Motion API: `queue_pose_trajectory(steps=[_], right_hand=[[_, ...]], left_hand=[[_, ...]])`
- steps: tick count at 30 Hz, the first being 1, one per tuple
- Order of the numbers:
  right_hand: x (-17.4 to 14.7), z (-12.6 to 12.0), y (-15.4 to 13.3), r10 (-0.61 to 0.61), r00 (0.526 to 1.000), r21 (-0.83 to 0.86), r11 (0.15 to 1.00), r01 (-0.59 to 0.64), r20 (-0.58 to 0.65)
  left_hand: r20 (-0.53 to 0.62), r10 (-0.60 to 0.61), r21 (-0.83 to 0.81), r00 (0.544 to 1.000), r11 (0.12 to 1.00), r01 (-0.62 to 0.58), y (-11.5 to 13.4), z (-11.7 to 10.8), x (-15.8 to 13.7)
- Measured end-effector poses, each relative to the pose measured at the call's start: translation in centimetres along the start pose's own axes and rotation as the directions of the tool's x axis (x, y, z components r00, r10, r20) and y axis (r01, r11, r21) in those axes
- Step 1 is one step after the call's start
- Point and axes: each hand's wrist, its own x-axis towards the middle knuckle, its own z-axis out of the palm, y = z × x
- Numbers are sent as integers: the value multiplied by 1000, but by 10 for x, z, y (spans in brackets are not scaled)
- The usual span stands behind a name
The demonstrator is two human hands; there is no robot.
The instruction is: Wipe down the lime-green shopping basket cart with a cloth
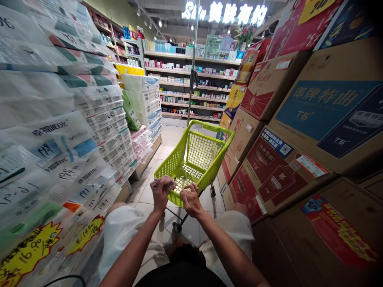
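Observation:
A lime-green plastic shopping cart (206, 137) stands right in front of me, its basket made of open lattice. Nothing lies in the part of the basket that shows. My left hand (160, 195) is closed round a crumpled pinkish cloth (169, 182) at the near left corner of the basket rim. Beside it, my right hand (190, 200) has its fingers wrapped over the near rim of the cart. Both wrists are bent inward, with a short stretch of rim between the hands. Below the basket, thin dark legs with caster wheels (177, 227) touch the floor.
Wrapped tissue packs (110, 119) are piled high on the left, with price signs (30, 249) in front. Cardboard liquor boxes (269, 163) form a wall close on the right. Pale floor tiles (173, 137) lead to a glass door's handle (194, 79) and cosmetics shelves (191, 73).

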Motion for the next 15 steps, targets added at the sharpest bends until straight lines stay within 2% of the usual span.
queue_pose_trajectory(steps=[2,4,6,9,11,13,15], right_hand=[[1,-4,5,-23,1000,28,999,23,16],[2,-6,8,-23,1000,35,999,22,8],[2,-8,10,-24,1000,37,999,25,-14],[-2,-15,17,-49,999,62,997,50,-21],[-7,-24,23,-62,998,85,994,63,-9],[-11,-34,31,-61,998,102,993,60,8],[-15,-42,38,-55,998,115,992,53,14]], left_hand=[[-116,-63,20,991,998,66,-3,-3,28],[-159,-89,23,983,995,94,-3,-3,38],[-97,-60,15,993,998,62,3,-2,21],[81,21,-19,996,1000,-20,13,-2,-27],[140,37,-35,989,999,-32,15,-6,-37],[84,-13,-18,996,1000,14,11,-10,-19],[-21,-79,4,997,997,79,5,-14,14]])
